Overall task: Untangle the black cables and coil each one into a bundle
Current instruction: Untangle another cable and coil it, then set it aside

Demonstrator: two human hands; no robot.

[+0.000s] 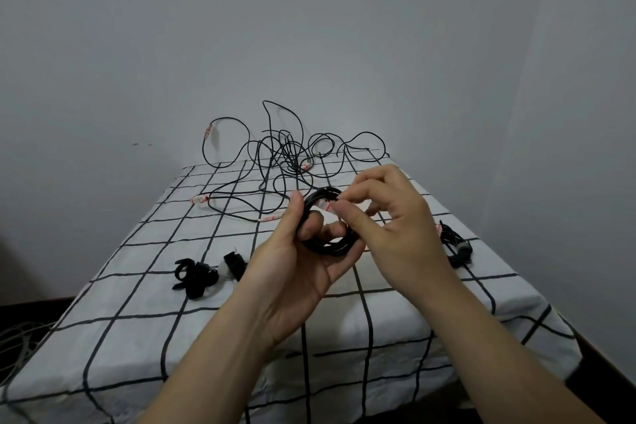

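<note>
We hold a coiled cable (330, 248) above the middle of the counter (137, 337). Our left hand (296, 272) has its grip closed round the loops, thumb over the top and fingers through the ring. The grip of our right hand (395, 217) is a pinch of thumb and forefinger on the cable's labelled end (326, 206), at the top of the coil. The remaining tangle (285, 155) lies along the far edge, some loops standing up against the wall. One finished bundle (456, 244) sits by the right edge, and black straps (194, 275) lie toward the left edge.

The main risk, as we judge it, is the coil springing open. The cable looks stiff, nothing binds the loops yet, and the straps are beyond reach without freeing a hand. If the right pinch slips off the end, or the left fingers loosen while we reach, the turns could fan out and fall onto the counter. We cannot tell whether any strand links the coil to the tangle; if one does, a tug could drag that heap and tighten its knots.
</note>
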